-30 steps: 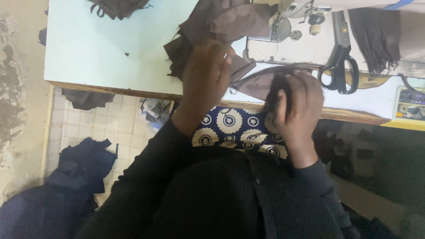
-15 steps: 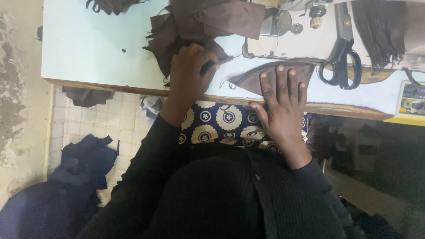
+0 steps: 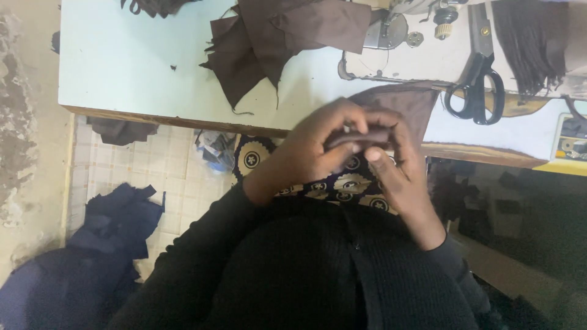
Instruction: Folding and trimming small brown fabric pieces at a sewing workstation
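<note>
Both your hands are up off the table (image 3: 122, 67) now, meeting just over its near edge, right above your patterned lap cloth (image 3: 342, 183). Your left hand (image 3: 312, 150) is curled round from the left, fingers closed on a folded brown fabric piece (image 3: 358, 137). Your right hand (image 3: 391, 162) comes in from the other side, thumb and fingertips pinching the same fold, so the two hands are touching each other around it. The rest of that brown fabric trails up and away behind your fingers, spreading onto the table edge toward the scissors (image 3: 477, 85).

Those black-handled scissors lie on the table to the right, blades pointing away from you, just beside the sewing machine (image 3: 397, 30) at the top. Left of the machine there's a loose heap of brown cut pieces (image 3: 269, 43), well apart from your hands. A dark fringed cloth (image 3: 529, 43) hangs at the far right.

Down on the tiled floor (image 3: 165, 159) to your left, dark blue fabric (image 3: 116, 220) lies in a pile, and a few scraps (image 3: 214, 150) sit under the table edge
</note>
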